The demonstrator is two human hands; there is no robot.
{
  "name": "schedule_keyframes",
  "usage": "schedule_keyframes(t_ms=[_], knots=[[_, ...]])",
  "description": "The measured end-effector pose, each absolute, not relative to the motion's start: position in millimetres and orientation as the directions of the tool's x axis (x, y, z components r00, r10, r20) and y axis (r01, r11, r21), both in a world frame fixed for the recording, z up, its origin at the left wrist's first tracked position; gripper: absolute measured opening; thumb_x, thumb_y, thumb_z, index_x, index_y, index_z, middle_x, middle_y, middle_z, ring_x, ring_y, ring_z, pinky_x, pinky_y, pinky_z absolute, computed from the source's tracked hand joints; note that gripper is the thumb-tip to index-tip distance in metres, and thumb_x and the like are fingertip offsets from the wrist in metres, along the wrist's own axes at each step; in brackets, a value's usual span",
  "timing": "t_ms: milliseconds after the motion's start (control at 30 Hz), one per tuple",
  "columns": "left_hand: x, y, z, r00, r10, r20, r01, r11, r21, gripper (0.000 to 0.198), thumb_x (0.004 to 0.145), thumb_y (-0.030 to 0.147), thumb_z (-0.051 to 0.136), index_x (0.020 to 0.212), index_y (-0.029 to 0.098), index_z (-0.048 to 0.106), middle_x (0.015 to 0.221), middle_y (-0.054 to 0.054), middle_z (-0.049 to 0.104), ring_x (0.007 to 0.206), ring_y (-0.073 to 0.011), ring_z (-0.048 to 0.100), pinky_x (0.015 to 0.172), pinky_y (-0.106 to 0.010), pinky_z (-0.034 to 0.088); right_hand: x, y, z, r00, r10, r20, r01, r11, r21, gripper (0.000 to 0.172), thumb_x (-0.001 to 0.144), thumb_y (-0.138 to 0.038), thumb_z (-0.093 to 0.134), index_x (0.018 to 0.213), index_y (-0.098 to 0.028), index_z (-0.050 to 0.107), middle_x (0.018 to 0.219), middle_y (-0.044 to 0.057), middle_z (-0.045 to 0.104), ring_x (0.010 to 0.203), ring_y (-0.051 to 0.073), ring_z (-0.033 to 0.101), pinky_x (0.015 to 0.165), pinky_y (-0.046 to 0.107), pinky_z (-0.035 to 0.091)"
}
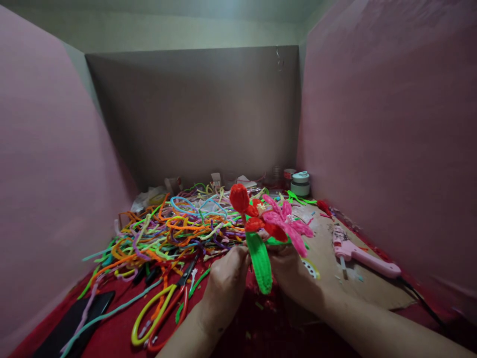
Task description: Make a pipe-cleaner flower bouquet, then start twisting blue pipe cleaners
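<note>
While hands (pixel 225 276) (pixel 288 271) hold flowers (pixel 276 219) (fuzzy), scissors (pixel 183 280) nearby

Left of my fingers (pixel 241 254), the pipe cleaners (pixel 186 223) and scissors (pixel 182 280) block a low pass. To their right, I can slip across the cardboard (pixel 322 243) as far as the glue gun (pixel 359 253). Straight above them, the flowers (pixel 276 219) stand in my way; higher, the air is open.

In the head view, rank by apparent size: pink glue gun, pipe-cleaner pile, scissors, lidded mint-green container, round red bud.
1. Pipe-cleaner pile
2. Scissors
3. Pink glue gun
Unranked, both smallest: round red bud and mint-green container; they look alike, and the bud is nearer the camera.
</note>
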State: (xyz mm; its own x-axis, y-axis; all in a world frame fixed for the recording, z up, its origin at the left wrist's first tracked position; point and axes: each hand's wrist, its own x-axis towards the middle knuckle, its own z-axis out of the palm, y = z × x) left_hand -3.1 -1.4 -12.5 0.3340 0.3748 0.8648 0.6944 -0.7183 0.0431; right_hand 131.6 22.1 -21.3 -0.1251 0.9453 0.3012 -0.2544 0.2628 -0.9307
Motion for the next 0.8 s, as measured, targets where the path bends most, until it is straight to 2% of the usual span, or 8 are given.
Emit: schedule_keyframes(t_ms=[67,133,200,300,400,500,633,800], knots=[[-4.0,-0.3,-15.6,0.362,0.364,0.858,0.685,-0.729,0.02,0.015,0.085,0.01,0.04,0.082,0.017,0.053,0.06,-0.001,0.058,0.051,-0.0104,0.057,0.049,-0.018,0.047,133.2,20.3,-17.3,-0.168,0.948,0.271,-0.214,0.233,-0.949,0.014,0.068,-0.028,0.066,0.078,-0.021,0.071,0.075,0.001,0.069,0.072,0.019,0.061,0.069,0.031,0.049],[-6.0,1.6,-21.0,0.383,0.371,0.846,0.661,-0.75,0.029,0.018,0.085,0.009,0.04,0.091,0.017,0.055,0.067,-0.003,0.062,0.062,-0.0123,0.061,0.058,-0.021,0.05,135.9,17.6,-12.1,-0.281,0.933,0.225,-0.18,0.179,-0.967,0.013,0.071,-0.031,0.063,0.074,-0.022,0.072,0.074,0.0,0.069,0.074,0.02,0.062,0.073,0.032,0.049],[-8.1,4.0,-27.4,0.386,0.395,0.833,0.646,-0.761,0.062,0.024,0.086,0.011,0.04,0.103,0.018,0.055,0.079,-0.006,0.066,0.074,-0.0146,0.064,0.067,-0.024,0.053,138.4,14.9,-9.1,-0.32,0.922,0.217,-0.178,0.167,-0.97,0.015,0.073,-0.033,0.061,0.071,-0.023,0.072,0.075,-0.001,0.069,0.077,0.02,0.062,0.076,0.033,0.048],[-9.4,7.3,-34.9,0.355,0.465,0.811,0.641,-0.753,0.151,0.029,0.086,0.014,0.04,0.111,0.018,0.055,0.088,-0.007,0.068,0.08,-0.0164,0.065,0.073,-0.027,0.053,139.8,13.7,-11.4,-0.336,0.925,0.177,-0.232,0.101,-0.967,0.019,0.076,-0.037,0.059,0.074,-0.023,0.071,0.083,0.0,0.07,0.082,0.02,0.062,0.081,0.033,0.046],[-7.6,8.3,-36.8,0.311,0.531,0.789,0.638,-0.731,0.24,0.027,0.086,0.011,0.039,0.101,0.02,0.06,0.082,-0.004,0.069,0.072,-0.0137,0.065,0.067,-0.023,0.053,137.0,16.1,-16.5,-0.342,0.928,0.146,-0.336,0.024,-0.942,0.019,0.072,-0.037,0.064,0.076,-0.02,0.072,0.078,0.001,0.07,0.077,0.018,0.062,0.078,0.032,0.046],[-3.6,6.5,-33.8,0.241,0.559,0.793,0.638,-0.707,0.305,0.019,0.085,0.012,0.043,0.089,0.02,0.06,0.074,0.0,0.068,0.065,-0.0117,0.064,0.061,-0.02,0.051,131.8,20.0,-18.6,-0.304,0.941,0.151,-0.414,0.012,-0.91,0.017,0.068,-0.033,0.067,0.074,-0.018,0.073,0.063,0.0,0.066,0.065,0.015,0.06,0.07,0.028,0.047],[0.3,3.5,-29.3,0.189,0.637,0.747,0.658,-0.647,0.385,0.011,0.083,0.018,0.05,0.088,0.02,0.06,0.074,-0.001,0.067,0.066,-0.0132,0.063,0.062,-0.022,0.05,127.0,23.4,-17.8,-0.279,0.946,0.167,-0.457,0.022,-0.889,0.012,0.068,-0.03,0.068,0.069,-0.018,0.073,0.061,0.0,0.065,0.058,0.013,0.057,0.061,0.025,0.045],[0.9,4.3,-28.8,0.107,0.685,0.721,0.646,-0.599,0.473,0.019,0.081,0.015,0.048,0.067,0.018,0.061,0.062,0.0,0.062,0.057,-0.0119,0.058,0.055,-0.021,0.045,126.3,22.2,-15.0,-0.288,0.935,0.209,-0.462,0.056,-0.885,0.015,0.07,-0.028,0.064,0.058,-0.021,0.07,0.057,-0.001,0.063,0.062,0.015,0.059,0.067,0.028,0.046]])
